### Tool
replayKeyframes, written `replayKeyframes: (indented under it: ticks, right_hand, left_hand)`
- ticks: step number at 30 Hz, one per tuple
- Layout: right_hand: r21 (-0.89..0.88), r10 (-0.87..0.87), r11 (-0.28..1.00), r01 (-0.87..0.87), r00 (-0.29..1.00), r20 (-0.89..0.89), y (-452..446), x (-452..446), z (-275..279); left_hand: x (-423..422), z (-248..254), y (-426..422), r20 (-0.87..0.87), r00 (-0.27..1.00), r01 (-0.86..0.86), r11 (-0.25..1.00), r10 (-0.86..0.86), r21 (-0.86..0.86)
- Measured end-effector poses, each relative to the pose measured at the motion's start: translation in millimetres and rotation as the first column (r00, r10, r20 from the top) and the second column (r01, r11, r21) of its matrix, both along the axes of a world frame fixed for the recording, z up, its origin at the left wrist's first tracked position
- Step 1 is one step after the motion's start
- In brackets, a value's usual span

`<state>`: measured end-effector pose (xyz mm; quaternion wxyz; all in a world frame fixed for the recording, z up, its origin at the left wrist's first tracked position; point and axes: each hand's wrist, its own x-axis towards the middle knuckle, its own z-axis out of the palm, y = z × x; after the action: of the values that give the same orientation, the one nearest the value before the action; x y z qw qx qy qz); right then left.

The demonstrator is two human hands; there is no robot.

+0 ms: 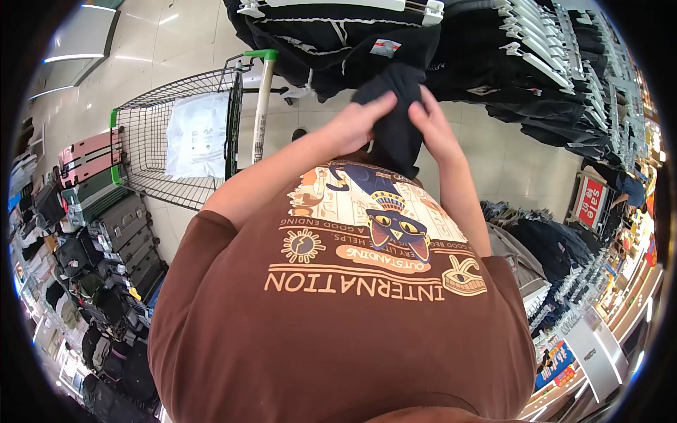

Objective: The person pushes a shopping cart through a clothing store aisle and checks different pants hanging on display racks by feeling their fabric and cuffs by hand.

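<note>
Dark, soft cloth (400, 134) is gathered between my two hands in front of my chest. It looks like part of a black garment, and its upper end meets the black drawstring trousers (317, 53) on the rack; I cannot tell whether they are one piece. My left hand (363, 123) is closed on the cloth's left side, thumb on top. My right hand (437, 125) grips the right edge, its fingers partly hidden behind the cloth. The trousers hang from a white hanger (345, 5) and carry a red and white label (385, 47).
A wire shopping cart (141, 141) with a green-ended handle stands to my left, holding a white plastic package (201, 134). Black clothes on white hangers (539, 63) line the far right. Suitcases (120, 233) stand at left. A red sale sign (591, 203) and dark folded clothes (543, 243) are at right.
</note>
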<state>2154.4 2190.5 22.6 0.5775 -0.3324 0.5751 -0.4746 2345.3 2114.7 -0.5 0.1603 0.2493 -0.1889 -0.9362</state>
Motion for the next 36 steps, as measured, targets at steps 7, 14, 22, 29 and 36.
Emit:
replayKeyframes:
  ticks: [7,14,22,29,36]
  right_hand:
    - [0.297,0.312,0.922,-0.250,0.932,-0.186,40.2,-28.7,-7.8]
    - [0.134,-0.142,0.985,0.111,0.958,0.248,51.6,-41.0,29.1]
    - [0.132,-0.333,0.943,0.305,0.856,0.396,29.2,13.7,38.5]
    - [-0.115,-0.010,0.993,0.018,0.998,0.069,15.0,42.7,63.1]
    - [-0.180,0.083,0.978,-0.107,0.988,-0.133,20.0,34.6,59.5]
  left_hand:
    - [6.2,-6.2,-43.9,-0.049,0.909,-0.370,0.857,0.414,0.359]
    - [22.2,-16.5,-42.5,0.270,0.913,-0.403,0.786,0.306,0.469]
    - [40.6,60.0,-0.6,0.314,0.946,0.207,0.583,0.087,-0.786]
    - [28.8,41.7,7.5,0.270,0.952,0.153,0.541,0.143,-0.827]
    - [29.5,51.3,19.6,0.275,0.930,0.174,0.368,0.244,-0.913]
